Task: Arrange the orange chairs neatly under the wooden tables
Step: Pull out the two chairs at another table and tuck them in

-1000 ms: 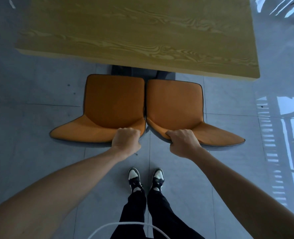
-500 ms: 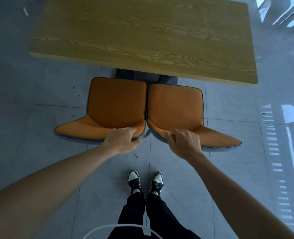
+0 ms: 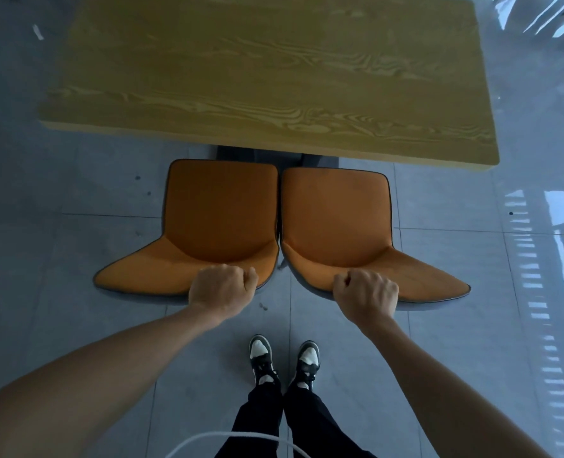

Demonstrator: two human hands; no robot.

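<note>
Two orange chairs stand side by side in front of a wooden table, their seats just short of its near edge. My left hand is closed over the top of the left chair's backrest. My right hand is closed over the top of the right chair's backrest. The two chairs nearly touch along their inner edges. A dark table base shows just past the seats, under the table edge. The chairs' legs are hidden.
Grey tiled floor surrounds the table and chairs. My feet in black-and-white shoes stand right behind the chairs. Bright window reflections lie on the floor at the right. A white cable curves at the bottom edge.
Both hands loosened half a second ago and have closed again on the backrests, each a little farther outward. The view has shifted slightly; the chairs sit about where they were relative to the table.
</note>
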